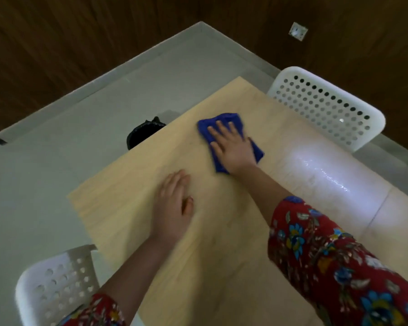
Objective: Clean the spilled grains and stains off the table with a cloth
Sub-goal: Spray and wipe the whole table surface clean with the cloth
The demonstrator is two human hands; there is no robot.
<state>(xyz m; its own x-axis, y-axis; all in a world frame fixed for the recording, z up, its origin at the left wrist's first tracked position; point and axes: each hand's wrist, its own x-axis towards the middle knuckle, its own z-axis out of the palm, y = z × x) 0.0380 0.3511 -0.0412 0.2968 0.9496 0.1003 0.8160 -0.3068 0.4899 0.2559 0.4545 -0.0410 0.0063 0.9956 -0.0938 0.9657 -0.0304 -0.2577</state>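
Stood over a pale wooden table (132,184), with a white perforated chair (54,285) at far left, tucked by its near corner. Saw a black bin (144,135) further back on the grey floor, partly hidden behind the table's left edge. Rested the left hand (174,208) palm-down on bare wood near the table's middle, fingers straight and close together, nothing held. Kept it well apart from the blue cloth (224,120), which lay crumpled on the tabletop toward the far edge. Pressed the right hand (231,147) flat on top of that cloth, fingers spread and straight, not curled round it, blue fabric showing beyond the fingertips and beside the wrist. Wore a red floral sleeve (327,255) on the right arm. Noted a wet, shiny patch (327,175) on the tabletop right of the cloth, and a second white chair (327,107) past the far right edge. Could make out no grains in the blur.
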